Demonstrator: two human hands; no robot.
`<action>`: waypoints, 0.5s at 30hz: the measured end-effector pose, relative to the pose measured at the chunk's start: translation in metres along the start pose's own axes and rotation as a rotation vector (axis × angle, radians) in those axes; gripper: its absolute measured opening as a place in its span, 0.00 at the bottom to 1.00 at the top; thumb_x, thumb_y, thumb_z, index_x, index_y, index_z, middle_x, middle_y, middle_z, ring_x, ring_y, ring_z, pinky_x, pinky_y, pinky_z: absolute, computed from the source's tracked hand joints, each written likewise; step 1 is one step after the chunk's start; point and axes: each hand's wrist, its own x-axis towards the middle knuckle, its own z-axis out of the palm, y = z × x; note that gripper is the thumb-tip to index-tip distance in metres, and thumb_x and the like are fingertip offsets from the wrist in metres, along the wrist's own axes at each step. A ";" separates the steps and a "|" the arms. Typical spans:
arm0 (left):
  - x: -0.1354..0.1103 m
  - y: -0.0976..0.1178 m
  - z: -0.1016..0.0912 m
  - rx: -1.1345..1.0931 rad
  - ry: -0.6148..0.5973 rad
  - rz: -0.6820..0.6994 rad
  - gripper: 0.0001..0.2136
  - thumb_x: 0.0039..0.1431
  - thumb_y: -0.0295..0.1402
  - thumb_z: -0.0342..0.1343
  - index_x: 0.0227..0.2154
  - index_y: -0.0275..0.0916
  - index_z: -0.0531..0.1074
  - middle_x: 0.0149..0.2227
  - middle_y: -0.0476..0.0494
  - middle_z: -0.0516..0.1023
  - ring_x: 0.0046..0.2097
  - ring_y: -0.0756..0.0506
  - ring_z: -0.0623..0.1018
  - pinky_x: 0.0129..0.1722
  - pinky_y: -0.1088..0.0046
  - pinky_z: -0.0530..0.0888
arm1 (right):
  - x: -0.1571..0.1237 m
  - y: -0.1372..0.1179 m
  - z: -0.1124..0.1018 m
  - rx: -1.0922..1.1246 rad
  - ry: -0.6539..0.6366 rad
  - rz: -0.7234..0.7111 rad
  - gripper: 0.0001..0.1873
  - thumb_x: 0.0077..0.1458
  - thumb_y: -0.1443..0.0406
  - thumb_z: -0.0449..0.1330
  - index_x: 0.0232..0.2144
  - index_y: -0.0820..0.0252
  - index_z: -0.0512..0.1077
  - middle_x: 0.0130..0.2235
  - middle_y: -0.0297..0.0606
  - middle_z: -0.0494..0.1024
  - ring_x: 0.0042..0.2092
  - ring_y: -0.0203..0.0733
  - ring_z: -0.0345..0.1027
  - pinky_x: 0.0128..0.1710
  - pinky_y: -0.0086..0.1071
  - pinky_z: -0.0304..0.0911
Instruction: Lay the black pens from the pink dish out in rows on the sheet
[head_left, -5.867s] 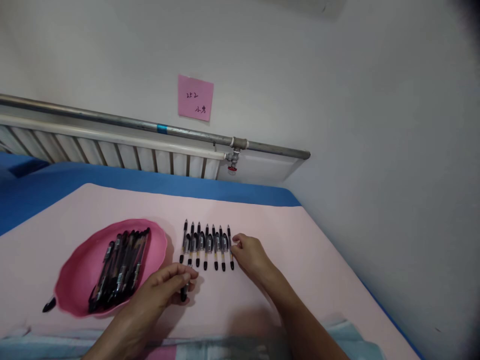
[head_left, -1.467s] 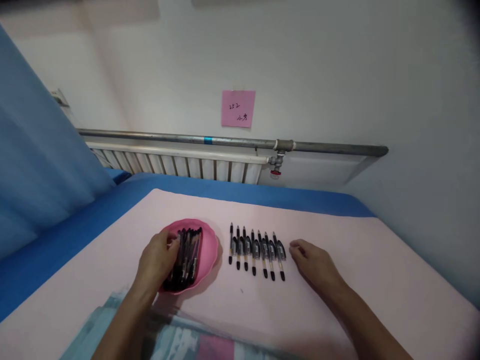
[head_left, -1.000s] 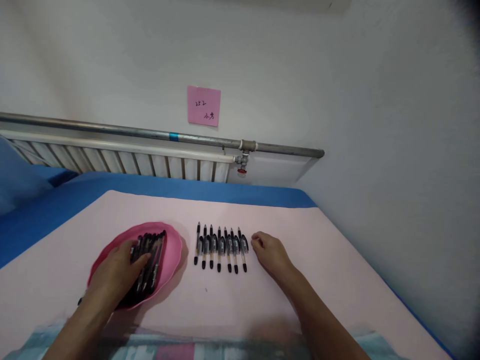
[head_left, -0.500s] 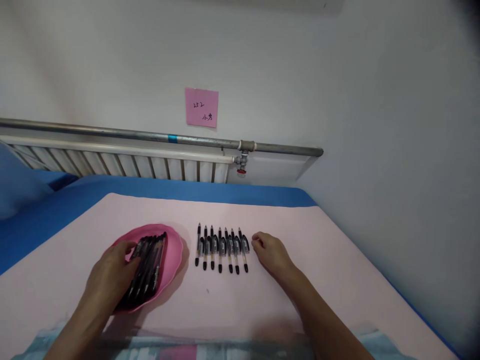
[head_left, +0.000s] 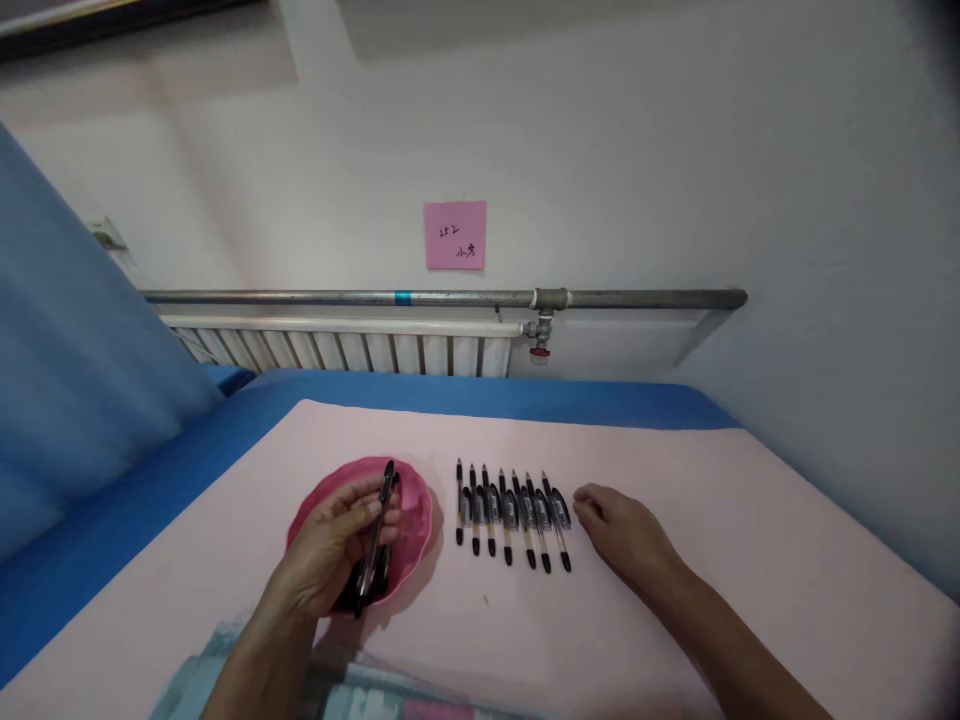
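My left hand point(head_left: 322, 555) pinches a capped black gel pen point(head_left: 374, 540) between thumb and fingers, above a pink bowl point(head_left: 415, 545) with a wavy rim. More dark pens lie in the bowl, mostly hidden behind this hand. To the bowl's right, several uncapped pens point(head_left: 459, 500) form a row on the pink surface, tips pointing away from me. Their black clip caps point(head_left: 511, 512) lie beside or across the barrels. My right hand point(head_left: 626, 530) rests on the surface just past the row's right end, fingers curled together, with nothing visible in them.
The pink sheet point(head_left: 510, 650) covers a blue table point(head_left: 480, 391). Behind it run a metal pipe point(head_left: 465, 298), a radiator point(head_left: 382, 352) and a valve point(head_left: 541, 345). A pink note point(head_left: 455, 235) hangs on the wall. Blue cloth point(head_left: 75, 400) hangs at left.
My left hand has lifted a pen out of the bundle in the bowl and turned. My right hand stays by the row's end. The view has shifted left.
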 end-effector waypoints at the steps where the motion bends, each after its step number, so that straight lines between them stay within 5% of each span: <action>1: 0.000 0.000 0.002 -0.023 -0.021 -0.007 0.12 0.47 0.20 0.59 0.37 0.33 0.73 0.31 0.41 0.79 0.29 0.49 0.78 0.30 0.74 0.76 | 0.000 -0.001 -0.001 -0.002 -0.005 -0.001 0.13 0.53 0.64 0.47 0.31 0.58 0.72 0.34 0.38 0.77 0.35 0.43 0.69 0.32 0.32 0.57; 15: -0.016 -0.025 0.034 -0.254 -0.168 -0.145 0.08 0.45 0.19 0.62 0.28 0.35 0.74 0.29 0.46 0.77 0.31 0.47 0.78 0.33 0.68 0.78 | -0.008 -0.012 -0.010 0.280 0.096 0.062 0.12 0.50 0.61 0.50 0.29 0.58 0.72 0.30 0.37 0.76 0.33 0.43 0.69 0.33 0.33 0.60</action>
